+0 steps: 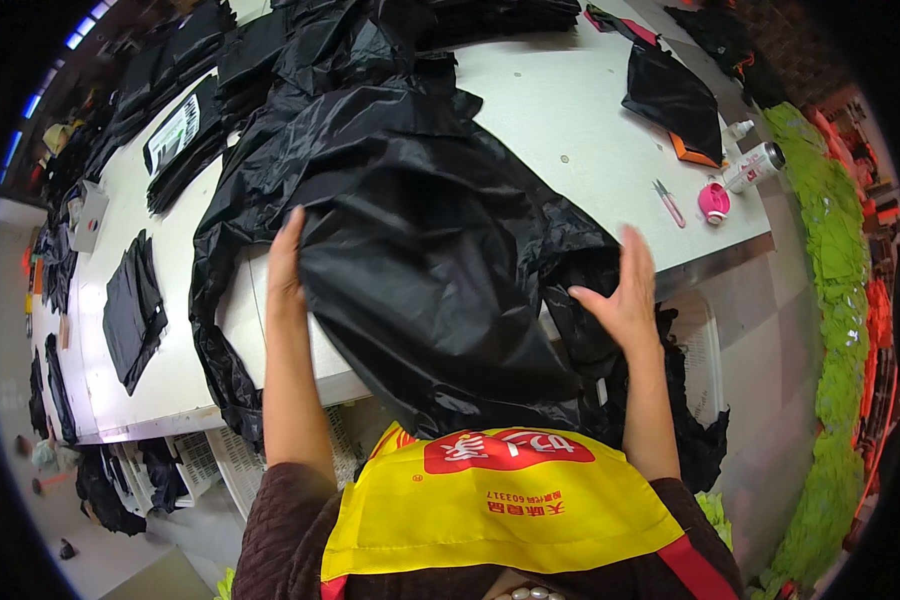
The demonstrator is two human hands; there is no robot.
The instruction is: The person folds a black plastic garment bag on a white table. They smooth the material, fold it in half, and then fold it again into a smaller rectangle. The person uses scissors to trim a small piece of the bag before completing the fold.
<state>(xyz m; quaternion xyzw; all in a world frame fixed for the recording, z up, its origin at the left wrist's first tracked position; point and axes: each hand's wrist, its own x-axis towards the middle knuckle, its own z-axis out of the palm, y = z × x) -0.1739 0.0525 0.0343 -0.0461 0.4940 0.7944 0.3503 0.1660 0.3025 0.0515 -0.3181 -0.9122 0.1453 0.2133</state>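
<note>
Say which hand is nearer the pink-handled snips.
Right. The right hand is below and slightly left of the pink-handled snips in the picture; the left hand is much farther left, across the black garment.

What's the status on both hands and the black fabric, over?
Left hand at left side of black fabric, grip unclear. Right hand open at right side. Fabric rumpled, draping over near edge of white table. Pink-handled snips apart, off right.
</note>
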